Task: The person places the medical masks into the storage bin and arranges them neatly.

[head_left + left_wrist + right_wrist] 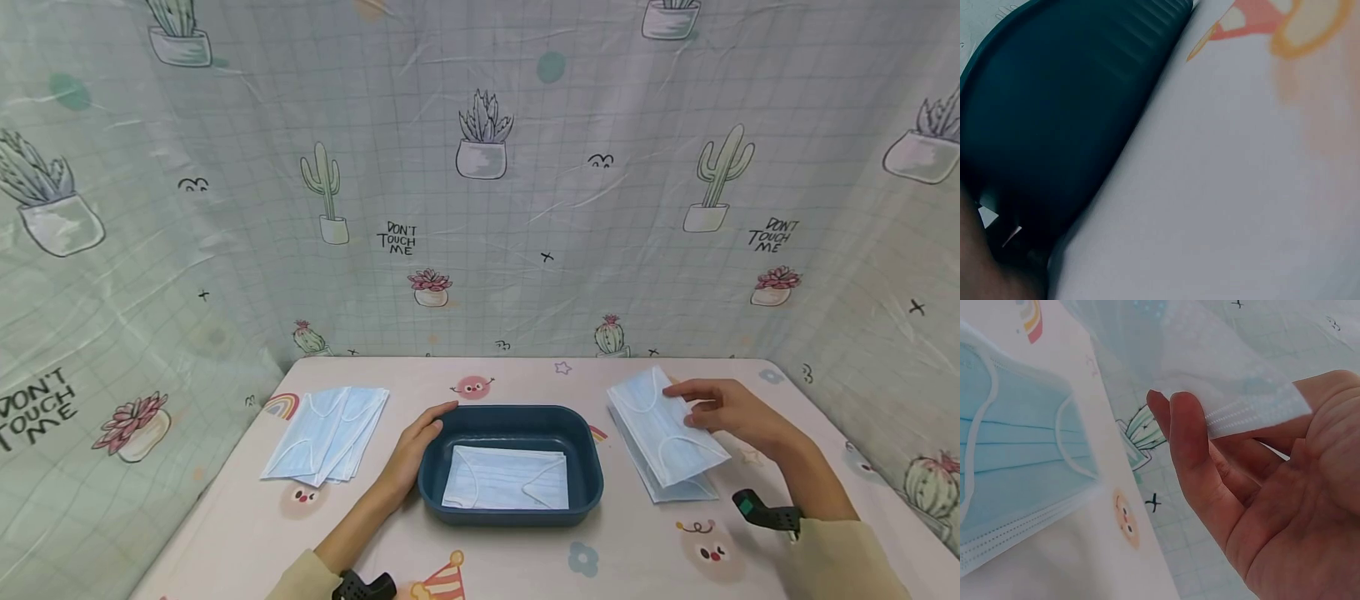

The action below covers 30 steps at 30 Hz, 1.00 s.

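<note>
A dark blue rectangular basin (510, 518) stands in front of me with pale blue face masks (506, 477) lying flat inside. My left hand (411, 450) rests against its left end, fingers along the rim. The left wrist view shows the basin's ribbed outer wall (1079, 106) with part of that hand at the lower left corner. On the right, my right hand (738, 408) pinches a face mask (671, 425) by its edge, tilted above another mask (681, 490). The held mask (1254, 412) lies against the fingers in the right wrist view; the lower mask (1016, 444) shows at left.
A fanned stack of face masks (330, 433) lies at the left of the printed table (585, 583). A patterned curtain (480, 208) closes off the back and both sides. Dark wrist devices (768, 510) sit at both sleeves.
</note>
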{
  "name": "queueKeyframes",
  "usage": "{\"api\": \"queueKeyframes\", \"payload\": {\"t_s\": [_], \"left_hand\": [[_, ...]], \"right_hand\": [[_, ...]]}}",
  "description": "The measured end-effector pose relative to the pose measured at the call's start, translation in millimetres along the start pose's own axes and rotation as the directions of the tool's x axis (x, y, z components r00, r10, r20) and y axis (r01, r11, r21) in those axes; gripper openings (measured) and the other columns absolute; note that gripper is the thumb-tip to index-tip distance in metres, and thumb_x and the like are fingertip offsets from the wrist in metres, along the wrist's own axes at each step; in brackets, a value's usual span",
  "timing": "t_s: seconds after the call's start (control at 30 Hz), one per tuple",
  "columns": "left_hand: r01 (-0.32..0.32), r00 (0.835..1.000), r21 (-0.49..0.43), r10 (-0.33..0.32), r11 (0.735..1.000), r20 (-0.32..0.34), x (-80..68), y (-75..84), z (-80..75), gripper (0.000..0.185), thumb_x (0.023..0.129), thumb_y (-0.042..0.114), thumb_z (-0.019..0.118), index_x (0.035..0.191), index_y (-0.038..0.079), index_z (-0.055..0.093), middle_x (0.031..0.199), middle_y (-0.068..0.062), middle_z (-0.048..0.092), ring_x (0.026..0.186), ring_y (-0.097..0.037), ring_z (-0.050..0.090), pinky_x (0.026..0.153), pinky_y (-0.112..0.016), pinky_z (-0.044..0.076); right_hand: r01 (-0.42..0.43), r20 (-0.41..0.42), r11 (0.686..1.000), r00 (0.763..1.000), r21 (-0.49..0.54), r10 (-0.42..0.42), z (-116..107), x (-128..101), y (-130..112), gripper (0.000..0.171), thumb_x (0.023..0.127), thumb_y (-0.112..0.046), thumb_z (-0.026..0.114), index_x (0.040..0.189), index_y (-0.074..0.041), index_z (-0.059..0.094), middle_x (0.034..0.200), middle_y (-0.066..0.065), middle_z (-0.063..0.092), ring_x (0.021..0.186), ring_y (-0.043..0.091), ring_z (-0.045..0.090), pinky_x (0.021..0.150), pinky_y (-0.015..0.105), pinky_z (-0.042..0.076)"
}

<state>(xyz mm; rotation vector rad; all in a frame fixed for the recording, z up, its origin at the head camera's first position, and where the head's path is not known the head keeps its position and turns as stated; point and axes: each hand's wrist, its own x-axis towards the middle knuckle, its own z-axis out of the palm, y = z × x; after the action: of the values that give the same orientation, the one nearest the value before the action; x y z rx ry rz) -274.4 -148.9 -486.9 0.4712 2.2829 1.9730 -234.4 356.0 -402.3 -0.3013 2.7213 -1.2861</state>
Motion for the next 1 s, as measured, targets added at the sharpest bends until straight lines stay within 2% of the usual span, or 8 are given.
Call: {"api": "queueKeyframes", "payload": {"t_s": [0.2,0.33,0.47,0.73,1.0], "left_hand": [[-0.001,1.000,-0.002,0.001,1.000,0.002,0.2,0.9,0.4,0.041,0.111,0.022,0.040,0.147,0.023,0.057,0.156,0.003,0.053,0.153,-0.018,0.038,0.129,-0.048,0.019],[-0.003,1.000,-0.008,0.003,1.000,0.004,0.0,1.0,0.8,0.041,0.110,0.022,0.040,0.147,0.023,0.057,0.157,0.002,0.052,0.154,-0.020,0.037,0.129,-0.048,0.018],[-0.005,1.000,-0.009,0.005,1.000,0.001,-0.3,0.5,1.1,0.041,0.110,0.022,0.040,0.147,0.023,0.057,0.157,0.002,0.052,0.155,-0.021,0.036,0.129,-0.048,0.018],[-0.001,1.000,-0.004,0.001,1.000,-0.001,-1.8,0.2,1.3,0.041,0.111,0.022,0.039,0.148,0.023,0.056,0.157,0.001,0.052,0.155,-0.022,0.036,0.129,-0.049,0.019],[-0.008,1.000,0.002,0.008,1.000,0.002,-1.4,-0.6,0.8,0.041,0.111,0.023,0.039,0.148,0.024,0.056,0.157,0.001,0.052,0.155,-0.022,0.036,0.130,-0.050,0.019]], "right_hand": [[0.025,-0.015,1.000,1.000,-0.003,-0.025,-0.5,-1.1,-4.1,0.048,0.096,-0.014,0.069,0.142,-0.003,0.059,0.153,0.030,0.048,0.127,0.044,0.055,0.083,0.027,0.058],[0.022,-0.022,1.000,1.000,-0.003,-0.022,-0.2,-1.8,-7.7,0.050,0.095,-0.014,0.070,0.142,-0.002,0.059,0.151,0.031,0.049,0.122,0.039,0.059,0.082,0.027,0.058],[0.027,-0.023,1.000,0.999,-0.002,-0.027,-1.0,-3.1,-10.9,0.049,0.095,-0.013,0.070,0.141,-0.002,0.060,0.149,0.031,0.051,0.117,0.031,0.061,0.081,0.027,0.058],[0.054,-0.013,0.999,0.998,0.003,-0.053,-2.9,-5.9,-19.1,0.048,0.096,-0.012,0.069,0.141,-0.002,0.060,0.147,0.029,0.054,0.106,0.005,0.061,0.080,0.026,0.057],[0.075,-0.026,0.997,0.997,0.000,-0.075,-2.9,-6.9,-24.9,0.046,0.095,-0.010,0.070,0.139,-0.002,0.062,0.146,0.028,0.055,0.102,0.006,0.061,0.080,0.025,0.057]]}}
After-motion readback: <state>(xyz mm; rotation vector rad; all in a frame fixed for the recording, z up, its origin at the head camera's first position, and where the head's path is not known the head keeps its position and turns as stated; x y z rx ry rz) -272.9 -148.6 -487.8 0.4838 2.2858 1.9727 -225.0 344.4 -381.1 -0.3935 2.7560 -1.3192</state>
